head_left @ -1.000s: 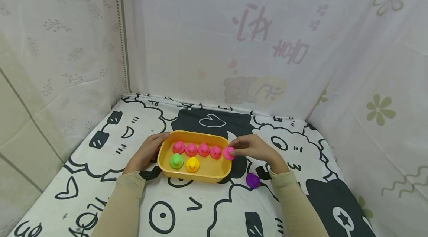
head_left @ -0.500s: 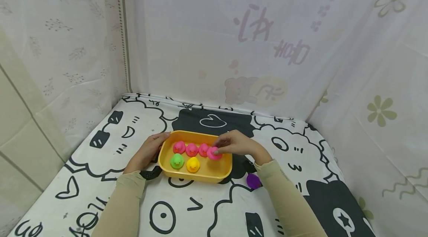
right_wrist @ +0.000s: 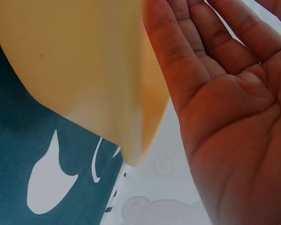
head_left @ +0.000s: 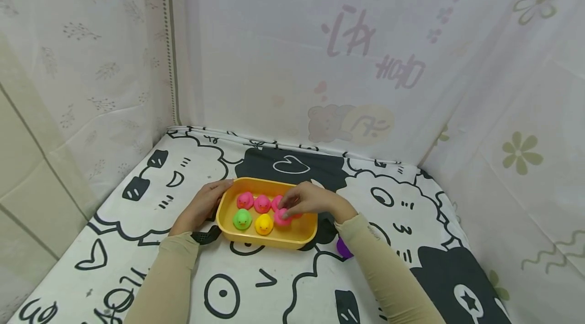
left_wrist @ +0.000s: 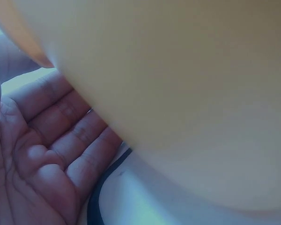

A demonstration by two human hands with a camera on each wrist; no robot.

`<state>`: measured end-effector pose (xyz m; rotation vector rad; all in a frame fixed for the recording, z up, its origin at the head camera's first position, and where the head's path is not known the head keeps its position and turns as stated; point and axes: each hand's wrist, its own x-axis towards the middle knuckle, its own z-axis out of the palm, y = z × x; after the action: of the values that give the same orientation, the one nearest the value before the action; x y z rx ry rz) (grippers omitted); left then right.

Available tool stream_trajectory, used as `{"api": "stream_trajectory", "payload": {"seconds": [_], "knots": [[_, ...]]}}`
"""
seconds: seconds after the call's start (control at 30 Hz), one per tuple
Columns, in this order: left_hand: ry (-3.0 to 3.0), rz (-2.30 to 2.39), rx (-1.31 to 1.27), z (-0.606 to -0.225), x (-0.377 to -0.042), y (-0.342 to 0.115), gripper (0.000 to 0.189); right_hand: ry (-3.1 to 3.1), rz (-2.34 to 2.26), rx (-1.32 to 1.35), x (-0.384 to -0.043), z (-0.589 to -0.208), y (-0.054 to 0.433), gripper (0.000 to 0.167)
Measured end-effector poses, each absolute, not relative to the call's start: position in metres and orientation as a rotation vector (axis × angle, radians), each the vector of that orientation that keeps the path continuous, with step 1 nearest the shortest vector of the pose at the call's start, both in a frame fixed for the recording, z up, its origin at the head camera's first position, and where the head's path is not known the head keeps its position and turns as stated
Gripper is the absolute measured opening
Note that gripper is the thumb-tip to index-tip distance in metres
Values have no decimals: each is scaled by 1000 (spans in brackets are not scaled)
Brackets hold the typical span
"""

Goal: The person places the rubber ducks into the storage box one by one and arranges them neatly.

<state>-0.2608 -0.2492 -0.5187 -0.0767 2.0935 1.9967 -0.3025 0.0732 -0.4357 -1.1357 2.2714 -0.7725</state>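
Observation:
A yellow tray rests on the patterned cloth. My left hand holds its left end, thumb at the rim and fingers along the outer wall. Inside the tray, my right hand pinches a pink rubber duck, just right of the yellow duck. A green duck sits at the left of that front row. Behind them stand more pink ducks, some partly covered by the right hand. In the right wrist view, the palm shows beside the tray wall; the fingertips are out of sight.
A purple round object lies on the cloth right of the tray, partly behind the right sleeve. The black-and-white cloth covers the surface. Pale printed curtains hang at the back and both sides.
My right hand has carried the pink duck leftward from the tray's right rim to the front row beside the yellow duck. The sleeve now partly covers the purple object. My left hand stays put.

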Motion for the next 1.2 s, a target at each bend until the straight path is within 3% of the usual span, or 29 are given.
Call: {"api": "stream_trajectory", "payload": {"seconds": [1.2], "knots": [[2116,1985,-94,-517,-260,-249,74,2283,-733,-1181,-299,-462,69,21]]}}
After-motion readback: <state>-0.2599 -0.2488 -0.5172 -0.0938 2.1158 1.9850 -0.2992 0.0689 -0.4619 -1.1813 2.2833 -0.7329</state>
